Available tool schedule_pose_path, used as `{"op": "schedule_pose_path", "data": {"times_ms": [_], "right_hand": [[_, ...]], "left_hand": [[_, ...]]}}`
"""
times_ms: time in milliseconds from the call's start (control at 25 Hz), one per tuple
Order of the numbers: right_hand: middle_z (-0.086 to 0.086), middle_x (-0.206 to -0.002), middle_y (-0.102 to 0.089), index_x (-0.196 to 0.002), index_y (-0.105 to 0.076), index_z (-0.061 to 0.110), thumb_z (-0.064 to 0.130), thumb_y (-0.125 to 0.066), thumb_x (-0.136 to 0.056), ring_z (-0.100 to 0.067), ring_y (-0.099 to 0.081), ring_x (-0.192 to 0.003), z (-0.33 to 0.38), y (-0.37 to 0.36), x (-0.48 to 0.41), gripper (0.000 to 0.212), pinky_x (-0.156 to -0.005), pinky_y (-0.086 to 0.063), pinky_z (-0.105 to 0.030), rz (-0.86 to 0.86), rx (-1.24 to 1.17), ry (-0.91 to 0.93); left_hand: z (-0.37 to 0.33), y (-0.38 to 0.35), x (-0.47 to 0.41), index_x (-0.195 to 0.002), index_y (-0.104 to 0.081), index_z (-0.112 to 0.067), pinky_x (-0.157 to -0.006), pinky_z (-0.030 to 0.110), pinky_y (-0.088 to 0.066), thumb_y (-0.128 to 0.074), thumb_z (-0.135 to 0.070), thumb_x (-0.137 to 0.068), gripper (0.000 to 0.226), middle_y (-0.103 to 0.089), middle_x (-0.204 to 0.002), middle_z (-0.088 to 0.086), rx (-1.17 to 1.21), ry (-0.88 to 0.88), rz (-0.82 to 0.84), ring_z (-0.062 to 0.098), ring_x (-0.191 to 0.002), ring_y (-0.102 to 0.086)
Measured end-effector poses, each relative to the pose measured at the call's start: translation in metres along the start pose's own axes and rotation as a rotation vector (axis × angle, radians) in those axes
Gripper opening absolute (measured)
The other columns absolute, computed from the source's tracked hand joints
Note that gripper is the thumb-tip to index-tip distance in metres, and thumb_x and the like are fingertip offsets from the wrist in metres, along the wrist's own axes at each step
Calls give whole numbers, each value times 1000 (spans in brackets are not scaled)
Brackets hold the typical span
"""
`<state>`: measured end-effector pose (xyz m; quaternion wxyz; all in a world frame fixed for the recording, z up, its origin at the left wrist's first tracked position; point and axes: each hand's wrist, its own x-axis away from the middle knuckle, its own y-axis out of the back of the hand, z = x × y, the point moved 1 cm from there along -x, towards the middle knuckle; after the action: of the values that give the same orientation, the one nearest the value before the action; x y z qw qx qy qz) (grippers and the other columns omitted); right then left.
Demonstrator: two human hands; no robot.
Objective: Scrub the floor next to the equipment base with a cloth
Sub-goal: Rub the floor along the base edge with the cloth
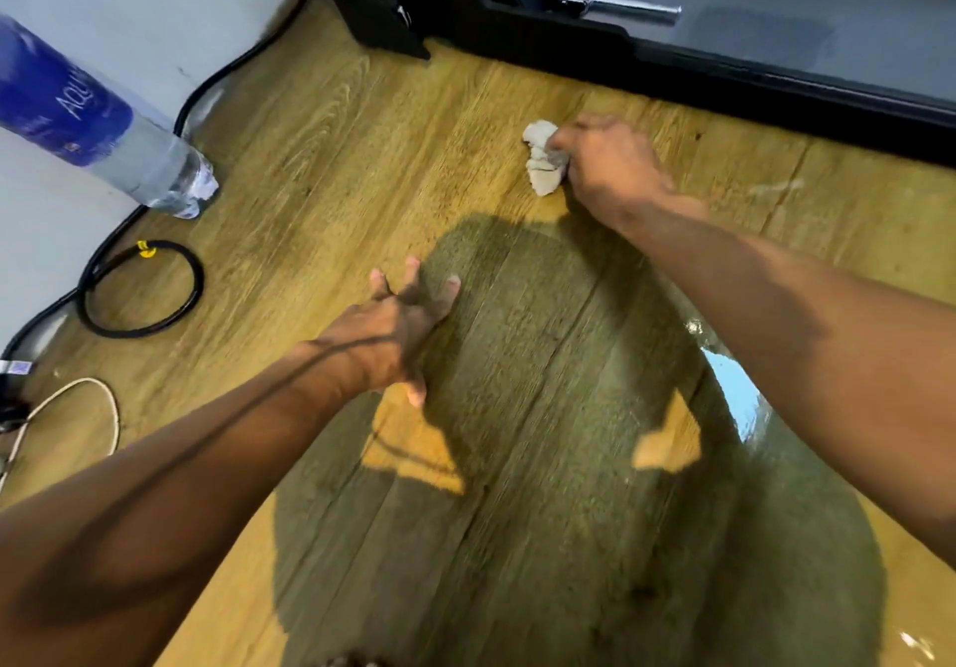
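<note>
My right hand grips a crumpled pale grey cloth and holds it against the wooden floor. The cloth sticks out to the left of my fingers. It lies a short way in front of the black equipment base, which runs along the top of the view. My left hand presses flat on the floor in the middle, fingers spread, holding nothing.
A clear water bottle with a blue label stands at the left by the grey wall. A black cable loops on the floor below it, and a white cord lies further down. A chrome pin juts from the base.
</note>
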<state>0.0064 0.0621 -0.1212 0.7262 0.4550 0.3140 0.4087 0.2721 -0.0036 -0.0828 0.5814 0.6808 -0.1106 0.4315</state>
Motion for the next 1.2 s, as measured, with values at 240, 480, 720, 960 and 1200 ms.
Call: {"op": "schedule_pose_path", "data": {"times_ms": [240,480,720,960,1200], "right_hand": [[-15,-130,-53,-121,-59,14,4,-44,-91,-34,-48,-120,25,-5,10,35,-99,-42,-41,-1,-35,-36],[-14,-132,-52,-125,-56,21,12,-45,-90,-34,-50,-119,31,-3,20,38,-97,-43,-44,81,8,-2],[-5,-124,-56,-125,-58,21,9,-45,-93,-26,-47,-115,74,-23,98,37,-96,-39,-39,216,-87,219],[-8,-117,-60,-119,-60,17,4,-55,-87,-28,-54,-107,98,-13,114,35,-88,-45,-39,114,28,105],[-5,-124,-59,-126,-58,16,11,-55,-92,-25,-53,-112,106,-6,142,34,-93,-46,-39,144,-13,59]], "left_hand": [[-3,2,4,-150,15,-32,-109,55,-29,-82,-38,-70,126,28,-152,22,44,8,9,54,-137,9],[-4,4,4,-149,17,-30,-108,62,-26,-82,-37,-70,127,29,-151,23,29,10,4,55,-136,13],[-7,5,-2,-150,15,-26,-108,65,-21,-87,-31,-63,134,24,-152,25,41,22,23,54,-137,14],[-2,1,-3,-151,10,-27,-108,64,-22,-87,-36,-63,131,21,-153,24,37,2,-9,58,-136,8],[3,0,-3,-150,12,-29,-104,63,-33,-84,-48,-61,133,17,-155,23,-15,-37,-49,58,-137,-1]]}}
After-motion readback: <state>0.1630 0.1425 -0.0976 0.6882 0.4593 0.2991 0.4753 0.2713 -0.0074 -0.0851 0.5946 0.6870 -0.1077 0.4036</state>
